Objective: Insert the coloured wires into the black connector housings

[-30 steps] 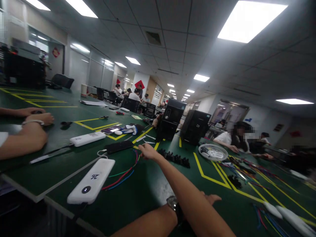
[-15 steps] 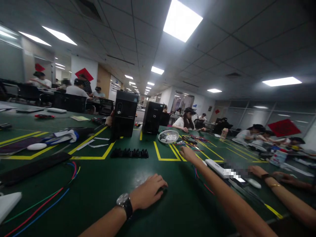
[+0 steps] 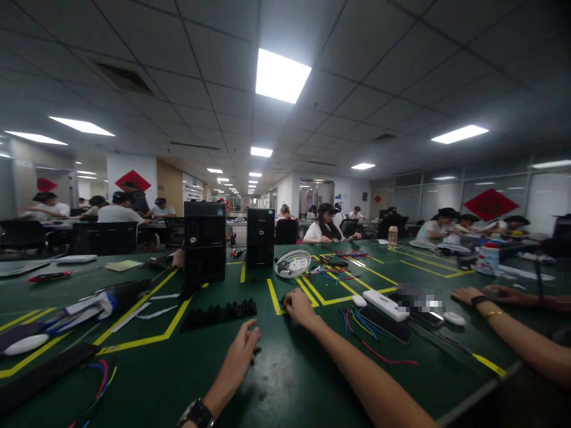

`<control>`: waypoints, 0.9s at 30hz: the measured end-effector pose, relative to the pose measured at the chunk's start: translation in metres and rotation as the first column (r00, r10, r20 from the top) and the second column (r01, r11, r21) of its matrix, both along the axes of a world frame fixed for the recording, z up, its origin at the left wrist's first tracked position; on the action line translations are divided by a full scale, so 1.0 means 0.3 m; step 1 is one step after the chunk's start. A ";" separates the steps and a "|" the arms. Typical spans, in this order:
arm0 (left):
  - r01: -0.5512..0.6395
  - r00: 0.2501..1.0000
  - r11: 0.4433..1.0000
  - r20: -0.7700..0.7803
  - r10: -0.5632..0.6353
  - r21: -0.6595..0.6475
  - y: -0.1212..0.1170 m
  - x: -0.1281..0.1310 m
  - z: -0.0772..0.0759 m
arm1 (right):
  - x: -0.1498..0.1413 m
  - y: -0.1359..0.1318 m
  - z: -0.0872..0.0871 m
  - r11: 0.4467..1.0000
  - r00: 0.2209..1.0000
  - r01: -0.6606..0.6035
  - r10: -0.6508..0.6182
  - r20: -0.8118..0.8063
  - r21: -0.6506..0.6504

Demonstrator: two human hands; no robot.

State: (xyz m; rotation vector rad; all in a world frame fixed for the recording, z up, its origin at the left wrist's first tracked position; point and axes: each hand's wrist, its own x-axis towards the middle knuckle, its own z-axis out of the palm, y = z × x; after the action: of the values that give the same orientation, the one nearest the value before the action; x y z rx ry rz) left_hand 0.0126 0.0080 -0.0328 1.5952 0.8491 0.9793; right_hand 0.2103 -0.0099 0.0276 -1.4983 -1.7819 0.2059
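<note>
My left hand (image 3: 239, 352), a dark watch (image 3: 197, 414) on its wrist, hovers low over the green table with fingers loosely apart and nothing visible in them. Just beyond its fingertips lies a black toothed strip (image 3: 219, 314). My right hand (image 3: 301, 308) reaches to the yellow tape beyond, its fingers bent down and closed. A small dark shape shows at those fingertips, too unclear to name. Behind that hand sits a white round fan grille (image 3: 292, 264). Red, blue and yellow wires (image 3: 372, 339) lie to the right of my right forearm.
Two black computer cases (image 3: 205, 244) stand at the back. A white power strip (image 3: 385, 305) and phones lie at right, near another person's hand (image 3: 468, 295). At left are a black pouch (image 3: 49, 377), a screwdriver (image 3: 50, 277) and gloves (image 3: 91, 310). Across the table sits a person (image 3: 328, 229).
The view has tilted up and turned. My right hand has come down and left, nearer the black strip. My left hand has lifted, fingers now pointing up toward the strip.
</note>
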 end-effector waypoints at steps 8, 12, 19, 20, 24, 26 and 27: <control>0.120 0.856 0.902 0.503 0.116 -0.414 -0.014 -0.024 0.040 | -0.271 -0.167 -0.043 0.943 0.926 -0.324 0.299 0.233 0.078; 0.070 0.851 0.924 0.506 0.141 -0.375 -0.005 -0.042 0.034 | -0.149 -0.222 0.031 0.997 0.947 -0.061 0.044 0.319 0.043; 0.161 0.893 0.896 0.448 0.046 -0.414 -0.003 -0.005 0.003 | 0.315 -0.334 0.011 0.838 0.804 0.519 -0.410 0.431 -0.170; 0.173 0.898 0.888 0.438 0.035 -0.425 -0.002 0.001 0.001 | 0.352 -0.358 -0.010 0.816 0.791 0.543 -0.418 0.447 -0.199; 0.185 0.907 0.877 0.420 0.021 -0.443 0.000 0.003 0.004 | 0.415 -0.405 -0.082 0.782 0.775 0.572 -0.418 0.474 -0.247; 0.202 0.905 0.875 0.425 0.004 -0.440 -0.003 -0.007 0.009 | 0.426 -0.400 -0.087 0.779 0.773 0.580 -0.433 0.464 -0.239; 0.214 0.904 0.875 0.427 -0.010 -0.435 -0.005 -0.013 0.010 | 0.432 -0.394 -0.079 0.777 0.773 0.584 -0.444 0.454 -0.235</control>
State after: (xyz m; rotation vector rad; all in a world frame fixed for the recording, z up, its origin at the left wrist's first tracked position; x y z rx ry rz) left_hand 0.0088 0.0065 -0.0297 0.9562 0.6238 0.8935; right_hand 0.3400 -0.1282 0.0039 -2.3879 -1.5677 -0.0488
